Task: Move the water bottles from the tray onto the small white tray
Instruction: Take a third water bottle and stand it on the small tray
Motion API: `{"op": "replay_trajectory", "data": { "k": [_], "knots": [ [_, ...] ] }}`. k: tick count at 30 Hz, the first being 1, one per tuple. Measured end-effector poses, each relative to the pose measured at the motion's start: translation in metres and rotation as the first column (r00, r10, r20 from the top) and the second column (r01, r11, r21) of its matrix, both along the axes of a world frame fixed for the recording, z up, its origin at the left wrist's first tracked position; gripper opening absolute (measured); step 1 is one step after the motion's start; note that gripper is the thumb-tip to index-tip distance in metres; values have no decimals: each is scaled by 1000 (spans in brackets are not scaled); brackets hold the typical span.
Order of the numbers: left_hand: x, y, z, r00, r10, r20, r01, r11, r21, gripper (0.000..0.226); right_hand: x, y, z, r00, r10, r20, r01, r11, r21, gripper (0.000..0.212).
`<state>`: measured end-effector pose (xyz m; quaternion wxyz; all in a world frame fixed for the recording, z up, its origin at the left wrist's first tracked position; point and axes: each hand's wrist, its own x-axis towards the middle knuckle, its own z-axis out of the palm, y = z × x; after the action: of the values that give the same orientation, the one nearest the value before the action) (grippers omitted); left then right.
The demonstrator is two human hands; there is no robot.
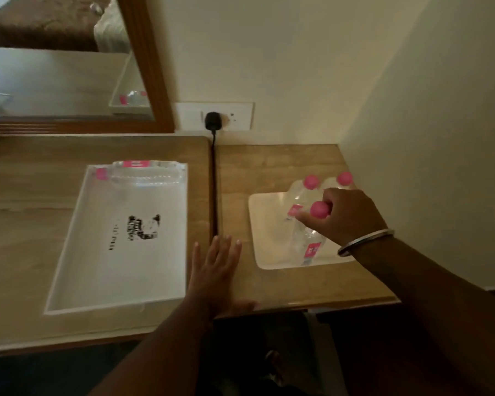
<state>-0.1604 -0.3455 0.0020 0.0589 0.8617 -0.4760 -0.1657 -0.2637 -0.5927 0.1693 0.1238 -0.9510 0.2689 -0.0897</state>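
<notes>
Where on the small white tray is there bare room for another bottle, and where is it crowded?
Free: the small white tray's left half, between its left rim and the bottles. Crowded: the far right corner, where two upright bottles stand, and the right side, where the right hand grips a third bottle.

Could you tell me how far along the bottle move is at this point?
Two upright bottles already stand on the small tray. The right hand grips a third by its neck over that tray. One bottle still lies in the large tray. The left hand rests flat on the table.
</notes>
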Motion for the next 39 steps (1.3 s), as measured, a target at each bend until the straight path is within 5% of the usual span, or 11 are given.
{"op": "replay_trajectory", "data": {
  "k": [11, 17, 27, 36, 39],
  "knots": [
    [-23, -47, -42, 989, 130, -70, -123, 987, 99, 150, -24, -32, -48, 987, -141, 81, 132, 986, 105, 46],
    [-22, -59, -60, 985, 125, -118, -122, 992, 24, 148, -11, -30, -56, 974, -204, 99, 198, 978, 70, 48],
    [-23, -54, -48, 987, 148, -55, -149, 989, -18, 151, -31, -29, -60, 983, -104, 149, 79, 983, 165, 55],
    [24, -116, 68, 972, 230, 50, -207, 936, -284, 100, -45, -94, -37, 961, -172, 218, 113, 959, 260, 68],
    [33, -164, 103, 991, 132, -8, -125, 920, -371, 84, -24, -128, -30, 993, -43, 113, 5, 950, 313, 74]
  ]
}}
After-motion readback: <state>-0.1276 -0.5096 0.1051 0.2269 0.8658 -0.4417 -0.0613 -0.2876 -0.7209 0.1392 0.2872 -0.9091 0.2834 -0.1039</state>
